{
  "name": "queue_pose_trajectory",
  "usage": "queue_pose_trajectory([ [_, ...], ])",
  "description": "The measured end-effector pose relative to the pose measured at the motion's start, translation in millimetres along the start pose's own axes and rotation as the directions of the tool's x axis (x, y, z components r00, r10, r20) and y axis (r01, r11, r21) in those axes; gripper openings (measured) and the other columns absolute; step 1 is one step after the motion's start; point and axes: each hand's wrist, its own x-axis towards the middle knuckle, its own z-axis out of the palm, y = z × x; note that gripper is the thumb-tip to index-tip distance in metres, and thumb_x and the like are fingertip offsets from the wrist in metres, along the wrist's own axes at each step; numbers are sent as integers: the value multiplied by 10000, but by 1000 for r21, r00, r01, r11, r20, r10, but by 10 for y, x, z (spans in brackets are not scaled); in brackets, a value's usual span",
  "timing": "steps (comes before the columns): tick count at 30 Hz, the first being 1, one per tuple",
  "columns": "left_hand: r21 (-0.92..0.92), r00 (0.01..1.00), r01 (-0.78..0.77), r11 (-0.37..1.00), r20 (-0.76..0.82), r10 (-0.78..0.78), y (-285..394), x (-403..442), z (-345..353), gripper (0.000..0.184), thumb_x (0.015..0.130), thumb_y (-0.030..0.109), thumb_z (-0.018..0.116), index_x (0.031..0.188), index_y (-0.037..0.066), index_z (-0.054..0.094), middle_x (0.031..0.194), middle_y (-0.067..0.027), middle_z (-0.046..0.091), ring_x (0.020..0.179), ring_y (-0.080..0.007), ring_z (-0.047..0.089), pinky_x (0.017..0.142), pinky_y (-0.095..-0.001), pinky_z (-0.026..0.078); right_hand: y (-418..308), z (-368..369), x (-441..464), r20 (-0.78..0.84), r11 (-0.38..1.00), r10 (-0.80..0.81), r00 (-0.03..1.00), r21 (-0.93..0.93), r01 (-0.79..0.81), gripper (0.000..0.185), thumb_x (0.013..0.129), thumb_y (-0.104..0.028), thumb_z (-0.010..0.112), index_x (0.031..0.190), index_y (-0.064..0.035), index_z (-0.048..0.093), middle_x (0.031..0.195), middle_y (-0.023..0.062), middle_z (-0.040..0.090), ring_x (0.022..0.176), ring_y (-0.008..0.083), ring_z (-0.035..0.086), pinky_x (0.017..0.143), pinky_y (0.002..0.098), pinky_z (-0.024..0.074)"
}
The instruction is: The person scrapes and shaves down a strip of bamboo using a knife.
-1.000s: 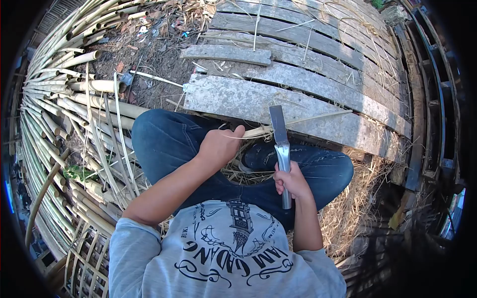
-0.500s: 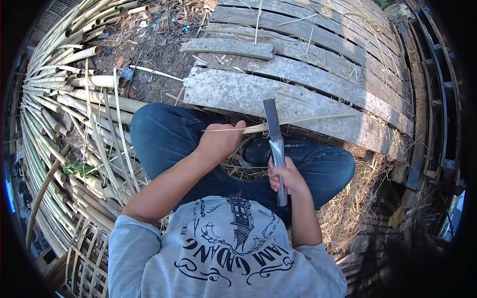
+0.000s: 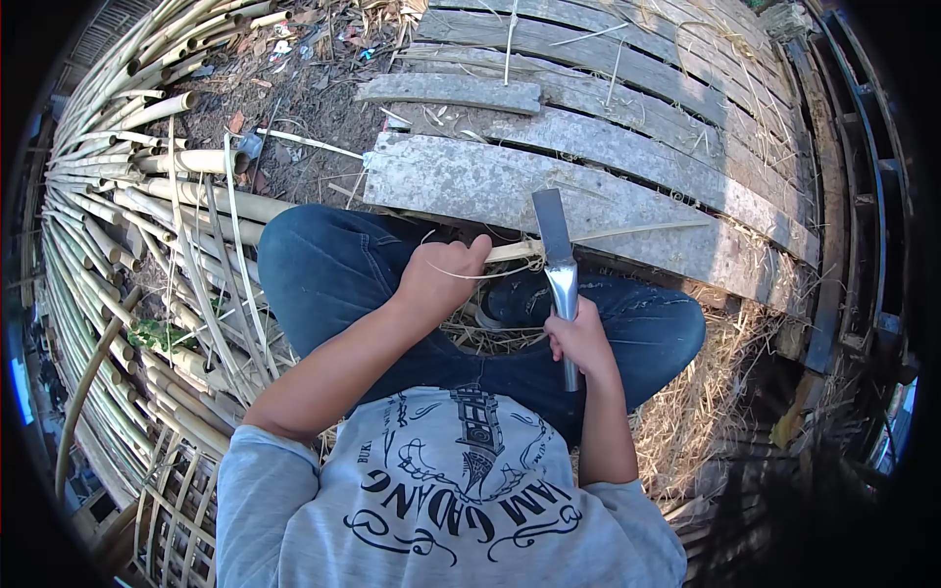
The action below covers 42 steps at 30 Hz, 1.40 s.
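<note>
My left hand [image 3: 448, 272] is closed round a thin bamboo strip [image 3: 642, 231] over my crossed legs. The strip's far part reaches right across the edge of the planks. A fine sliver curls below the left fingers, and frayed fibres gather against the blade. In my right hand [image 3: 580, 338] is a knife [image 3: 553, 227] with a broad, square-ended dark blade and a shiny metal tubular handle. My right fingers wrap the handle, and the blade points away from me, crossing the strip to the right of my left hand.
Weathered planks [image 3: 490, 174] form a low platform ahead, with loose strips on them. Many bamboo poles [image 3: 108, 255] lie stacked on the left, beside a woven bamboo lattice [image 3: 176, 500]. Dry shavings [image 3: 701, 412] cover the ground by my right knee.
The knife and my right hand have shifted slightly right along the strip. My left hand has moved a little right too, and the sliver near it now bends into a curve.
</note>
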Motion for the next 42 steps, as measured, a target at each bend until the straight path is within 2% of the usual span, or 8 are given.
queue_pose_trajectory([
  [6, -42, 1000, -17, 999, -2, 17, -15, -13, -45, 129, 871, 171, 607, 912, 107, 503, 629, -89, 598, 560, -283, 641, 496, -400, 496, 38, 10, -34, 13, 965, -50, 999, -257, 51, 148, 732, 55, 578, 804, -32, 483, 567, 44, 504, 391, 112, 485, 363, 285, 413],
  [12, -15, 1000, -18, 1000, -19, 17, 3, 17, -56, 140, 854, 163, 619, 912, 110, 504, 644, -88, 601, 580, -285, 646, 506, -403, 499, 67, -154, 23, 225, 990, 134, 965, 19, -142, 130, 736, 32, 583, 812, -25, 495, 550, 34, 480, 384, 121, 469, 363, 294, 393],
  [14, -13, 999, -26, 1000, -27, 25, 15, 13, -63, 149, 850, 168, 626, 912, 111, 504, 642, -87, 600, 583, -284, 647, 506, -404, 499, 61, -246, -9, 641, 856, 12, 767, 389, -339, 133, 743, 29, 580, 817, -33, 489, 544, 28, 462, 388, 124, 463, 369, 298, 393],
  [17, -40, 1000, -17, 999, -18, 16, 13, 48, -64, 160, 854, 186, 635, 912, 114, 504, 645, -85, 600, 585, -283, 646, 506, -401, 500, -15, 69, -146, 229, 976, 84, 970, 176, -126, 136, 742, 20, 583, 819, -38, 488, 542, 27, 456, 382, 131, 456, 365, 301, 384],
  [21, -51, 999, -20, 999, -27, 19, -11, 39, -63, 160, 864, 190, 635, 914, 112, 504, 647, -85, 600, 585, -289, 642, 513, -406, 500, 79, 165, -51, -35, 992, -88, 996, -96, 84, 117, 746, 24, 582, 796, -29, 490, 557, 37, 494, 410, 118, 487, 377, 273, 407],
  [28, -88, 997, -31, 996, -68, 25, 2, 51, -115, 156, 866, 187, 629, 925, 105, 512, 644, -85, 596, 602, -290, 643, 525, -409, 501, 67, 55, -49, -159, 971, -202, 966, -161, 176, 108, 757, 24, 579, 749, -22, 482, 553, 35, 515, 412, 119, 517, 377, 289, 412],
  [31, -58, 1000, -22, 998, 14, 23, -34, 44, -77, 143, 864, 185, 621, 925, 107, 517, 646, -82, 600, 604, -292, 646, 526, -407, 502, 79, 1, -38, -34, 952, -135, 990, -280, 120, 112, 758, 30, 576, 747, -22, 478, 551, 28, 509, 408, 117, 511, 371, 292, 412],
  [42, -58, 1000, -28, 998, -13, 28, -88, 51, -89, 163, 838, 177, 641, 932, 117, 522, 650, -92, 609, 609, -288, 654, 523, -411, 505, 46, 207, -97, 419, 979, 156, 894, 55, -197, 147, 723, 32, 584, 789, -37, 473, 534, 32, 464, 382, 121, 455, 369, 291, 390],
])
